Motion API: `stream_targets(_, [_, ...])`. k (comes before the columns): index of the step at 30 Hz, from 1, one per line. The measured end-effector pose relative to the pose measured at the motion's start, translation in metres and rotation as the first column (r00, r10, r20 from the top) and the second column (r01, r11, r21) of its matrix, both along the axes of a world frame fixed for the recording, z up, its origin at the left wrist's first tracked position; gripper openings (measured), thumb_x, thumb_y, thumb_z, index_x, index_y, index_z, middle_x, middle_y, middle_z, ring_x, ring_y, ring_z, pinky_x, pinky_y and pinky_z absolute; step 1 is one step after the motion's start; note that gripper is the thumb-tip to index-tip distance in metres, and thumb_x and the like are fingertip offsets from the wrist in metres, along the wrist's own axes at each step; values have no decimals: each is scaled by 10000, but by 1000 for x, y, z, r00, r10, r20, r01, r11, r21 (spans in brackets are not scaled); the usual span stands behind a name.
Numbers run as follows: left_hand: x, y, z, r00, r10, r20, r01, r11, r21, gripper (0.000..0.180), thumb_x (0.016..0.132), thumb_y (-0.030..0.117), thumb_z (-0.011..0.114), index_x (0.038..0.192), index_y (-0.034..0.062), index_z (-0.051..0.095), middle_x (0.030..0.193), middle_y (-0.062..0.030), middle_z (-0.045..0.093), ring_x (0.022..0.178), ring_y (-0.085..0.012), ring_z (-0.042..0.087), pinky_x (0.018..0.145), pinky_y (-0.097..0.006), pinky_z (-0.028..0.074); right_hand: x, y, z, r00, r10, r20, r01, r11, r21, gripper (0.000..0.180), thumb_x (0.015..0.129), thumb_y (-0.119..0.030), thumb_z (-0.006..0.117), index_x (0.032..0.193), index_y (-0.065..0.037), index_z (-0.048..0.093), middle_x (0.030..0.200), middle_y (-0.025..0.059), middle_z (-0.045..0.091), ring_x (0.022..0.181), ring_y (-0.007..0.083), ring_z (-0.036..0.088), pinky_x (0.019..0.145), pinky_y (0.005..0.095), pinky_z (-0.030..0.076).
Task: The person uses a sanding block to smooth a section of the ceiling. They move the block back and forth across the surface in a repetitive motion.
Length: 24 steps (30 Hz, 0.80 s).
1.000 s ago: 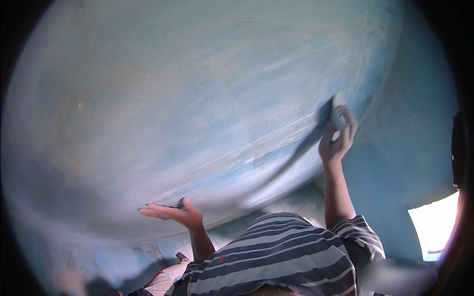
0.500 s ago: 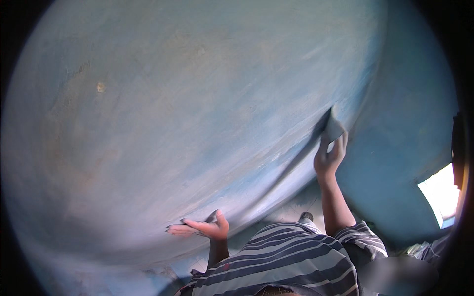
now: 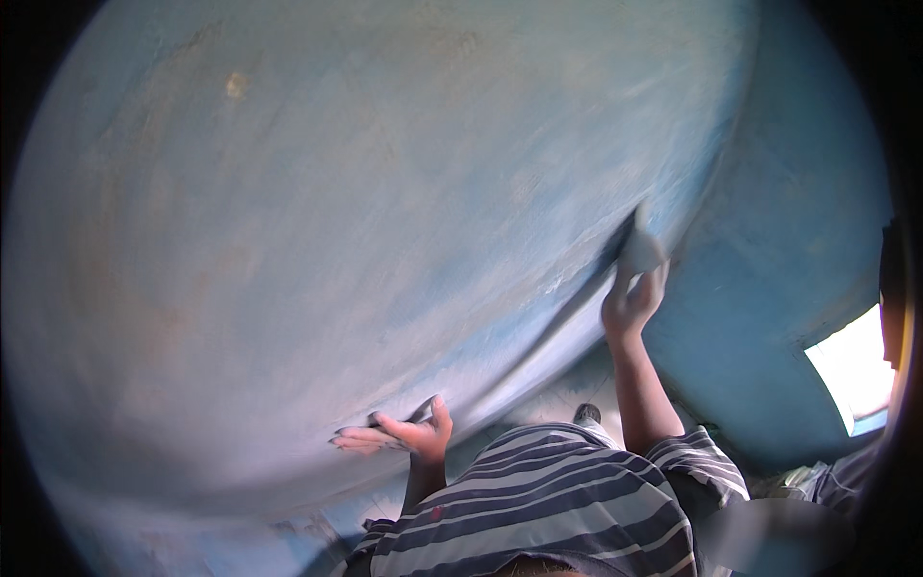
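While dark footwear [image 3: 587,413] is showing below the blue wall [image 3: 365,231], the right hand [image 3: 632,300] is gripping a flat grey blade [image 3: 641,252], left hand [image 3: 417,435] open.

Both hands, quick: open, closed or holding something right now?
Left hand: open, fingers extended beside the pale blue wall.
Right hand: closed on a grey flat piece; exact kind unclear.

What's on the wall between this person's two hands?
In the head view, no object lies between the left hand and the right hand: just blue wall with a long, dark shadow.
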<state>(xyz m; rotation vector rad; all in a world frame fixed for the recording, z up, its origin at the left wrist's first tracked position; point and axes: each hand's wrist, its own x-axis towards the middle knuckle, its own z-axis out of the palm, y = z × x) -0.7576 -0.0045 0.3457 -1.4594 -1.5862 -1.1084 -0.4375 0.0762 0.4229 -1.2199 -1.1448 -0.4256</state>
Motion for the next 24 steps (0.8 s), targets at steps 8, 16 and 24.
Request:
stream_targets(8, [-6, 2, 1, 999, 10, -33, -10, 1000, 8, 963, 946, 681, 492, 1632, 94, 157, 1667, -324, -31, 1518, -570, -51, 1120, -761, -6, -28, -18, 12, 941, 196, 277, -206, 979, 7, 238, 813, 103, 643, 1035, 20, 660, 1211, 205, 653, 1153, 378, 622, 1008, 448, 477])
stream_targets(16, [-11, 2, -2, 999, -21, -47, 20, 1000, -9, 968, 941, 671, 513, 1632, 99, 149, 1663, -334, -40, 1511, -583, -60, 1114, -764, -28, -36, -13, 11, 998, 57, 34, -57, 998, -2, 187, 839, 84, 628, 1019, 38, 655, 1198, 181, 644, 1115, 365, 625, 1000, 398, 472])
stream_targets(24, [-14, 1, 0, 997, -14, -81, 11, 1000, -29, 959, 946, 674, 496, 1631, 94, 158, 1668, -321, -42, 1523, -558, -74, 1124, -757, -28, -11, -8, -3, 971, 44, -236, -73, 990, -118, 231, 902, 75, 588, 1126, 62, 641, 1159, 198, 642, 1093, 326, 621, 958, 335, 470])
